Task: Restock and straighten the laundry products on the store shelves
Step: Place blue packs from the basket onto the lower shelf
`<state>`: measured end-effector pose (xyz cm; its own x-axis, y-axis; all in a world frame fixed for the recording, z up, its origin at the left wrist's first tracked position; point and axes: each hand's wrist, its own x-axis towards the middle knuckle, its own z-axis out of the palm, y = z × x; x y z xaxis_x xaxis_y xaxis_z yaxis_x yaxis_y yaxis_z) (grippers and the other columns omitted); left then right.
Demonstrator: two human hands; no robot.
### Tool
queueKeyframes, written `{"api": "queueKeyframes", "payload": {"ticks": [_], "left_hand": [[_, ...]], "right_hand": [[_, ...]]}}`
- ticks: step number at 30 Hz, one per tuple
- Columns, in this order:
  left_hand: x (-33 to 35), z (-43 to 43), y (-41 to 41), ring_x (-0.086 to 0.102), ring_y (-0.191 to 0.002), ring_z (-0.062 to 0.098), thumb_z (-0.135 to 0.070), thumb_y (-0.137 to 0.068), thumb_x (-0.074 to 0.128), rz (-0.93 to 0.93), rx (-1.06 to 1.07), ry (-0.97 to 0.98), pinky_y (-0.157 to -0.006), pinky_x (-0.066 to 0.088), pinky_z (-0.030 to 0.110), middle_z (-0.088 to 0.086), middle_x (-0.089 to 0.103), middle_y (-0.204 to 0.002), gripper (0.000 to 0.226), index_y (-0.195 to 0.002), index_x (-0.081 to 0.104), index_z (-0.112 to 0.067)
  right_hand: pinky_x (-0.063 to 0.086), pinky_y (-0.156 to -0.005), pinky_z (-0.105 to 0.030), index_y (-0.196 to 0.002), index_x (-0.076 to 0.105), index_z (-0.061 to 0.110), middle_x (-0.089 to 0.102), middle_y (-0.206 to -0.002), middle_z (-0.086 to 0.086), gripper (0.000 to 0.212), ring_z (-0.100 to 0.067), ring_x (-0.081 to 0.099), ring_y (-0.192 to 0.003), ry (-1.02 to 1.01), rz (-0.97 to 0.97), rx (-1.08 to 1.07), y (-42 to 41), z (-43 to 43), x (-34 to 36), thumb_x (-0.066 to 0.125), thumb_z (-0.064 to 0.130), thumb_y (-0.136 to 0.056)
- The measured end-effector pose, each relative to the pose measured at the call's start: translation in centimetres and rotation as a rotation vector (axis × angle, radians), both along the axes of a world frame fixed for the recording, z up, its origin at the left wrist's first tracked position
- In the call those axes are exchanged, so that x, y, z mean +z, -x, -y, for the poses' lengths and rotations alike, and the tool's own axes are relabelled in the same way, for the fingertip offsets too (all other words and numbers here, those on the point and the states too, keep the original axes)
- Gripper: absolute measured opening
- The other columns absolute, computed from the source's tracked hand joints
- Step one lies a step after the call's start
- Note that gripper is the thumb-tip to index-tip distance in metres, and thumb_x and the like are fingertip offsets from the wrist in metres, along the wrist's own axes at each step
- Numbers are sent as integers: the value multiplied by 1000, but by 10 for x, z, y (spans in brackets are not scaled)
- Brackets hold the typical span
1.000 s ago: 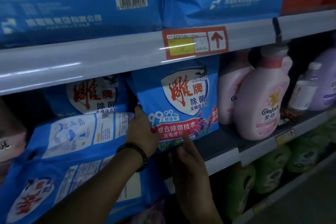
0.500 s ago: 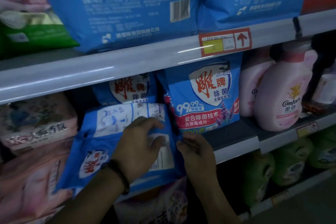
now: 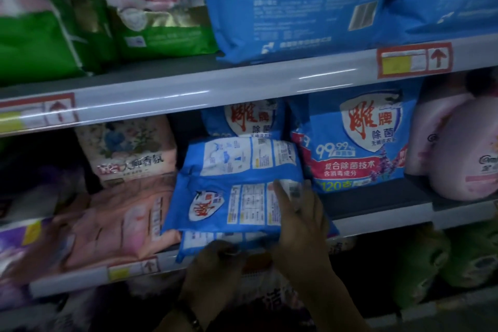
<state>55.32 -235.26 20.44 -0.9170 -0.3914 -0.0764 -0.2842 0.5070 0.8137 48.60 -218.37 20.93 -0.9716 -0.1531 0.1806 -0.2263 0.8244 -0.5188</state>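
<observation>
Three blue laundry powder bags lie flat in a stack on the middle shelf, backs facing out. The top bag (image 3: 242, 156) rests on the middle bag (image 3: 229, 205), and the lowest bag (image 3: 199, 242) overhangs the shelf edge. My left hand (image 3: 215, 259), with a dark wristband, grips the lowest bag's front edge from below. My right hand (image 3: 296, 221) lies on the right end of the middle bag, fingers curled round its edge. An upright blue bag (image 3: 355, 143) stands just right of the stack, and another one (image 3: 250, 118) shows behind it.
Pink flat bags (image 3: 121, 224) and a floral bag (image 3: 126, 148) fill the shelf to the left. Pink softener bottles (image 3: 463, 153) stand at the right. Big blue bags (image 3: 296, 3) and green bags (image 3: 35, 43) sit above the shelf rail (image 3: 215, 89). Green bottles (image 3: 431, 264) are below.
The view has swung left. My left hand dropped from the top of the flat stack to the lowest bag's front edge. My right hand moved up onto the middle bag's right end.
</observation>
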Motion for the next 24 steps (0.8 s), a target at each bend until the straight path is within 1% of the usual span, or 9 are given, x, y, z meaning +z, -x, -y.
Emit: {"api": "queueKeyframes", "payload": {"ticks": [3,5,7,11,14,17,19,21,24], "left_hand": [[-7,3,-6,66,-82,-2,-33,-72,81,-117,-62,245,-72,47,15,-16,67,-84,29,-91,60,-40],[-3,2,-5,60,-83,-3,-23,-76,82,-190,-142,354,-73,43,13,-20,60,-92,41,-105,58,-41],[-2,2,-1,58,-92,1,-33,-79,76,-221,-167,422,-80,43,16,-19,59,-101,39,-113,58,-39],[-7,5,3,58,-107,8,-51,-76,52,-191,-225,484,-89,42,16,-13,63,-114,52,-125,61,-35],[-3,1,1,67,-91,0,-32,-83,77,-176,-116,174,-84,53,13,-15,71,-102,37,-118,69,-32],[14,-12,6,77,-93,18,-30,-83,84,-27,22,-500,-94,61,49,3,81,-96,32,-112,75,-18],[29,-19,11,76,-106,32,-36,-91,78,22,-59,-851,-99,58,55,15,79,-111,38,-120,74,-12],[41,-19,16,73,-114,35,-48,-92,70,42,-129,-1060,-96,59,53,18,76,-123,52,-131,69,-13],[48,-17,20,72,-118,30,-60,-89,66,44,-99,-1164,-98,57,52,11,75,-127,61,-134,68,-19]], "right_hand": [[3,-126,-66,-155,-15,63,-42,-166,-3,116,-39,-29,-156,-93,-58,71,5,9,-4,69,74,-77],[-2,-123,-69,-156,-7,66,-44,-165,-2,106,-41,-34,-154,-129,-91,96,7,14,-9,49,94,-71],[-1,-121,-71,-155,1,68,-41,-167,2,98,-40,-32,-155,-115,-108,87,10,14,-13,32,103,-69],[10,-121,-70,-153,16,70,-32,-170,8,80,-34,-20,-159,-54,-102,69,16,10,-10,47,90,-83],[17,-120,-69,-148,29,72,-21,-174,11,58,-35,-14,-160,-58,-99,51,17,13,-10,50,74,-94],[29,-112,-70,-137,51,68,16,-174,18,35,-38,6,-160,23,-172,-25,15,19,-10,46,57,-104],[37,-103,-70,-133,59,60,39,-165,19,36,-41,19,-158,118,-263,-48,11,27,-8,46,48,-101],[38,-98,-69,-130,63,53,48,-160,17,39,-39,24,-157,201,-317,-35,3,38,-3,38,48,-100],[40,-98,-71,-127,66,48,52,-157,16,39,-34,24,-159,275,-370,10,-6,52,-5,35,50,-103]]}}
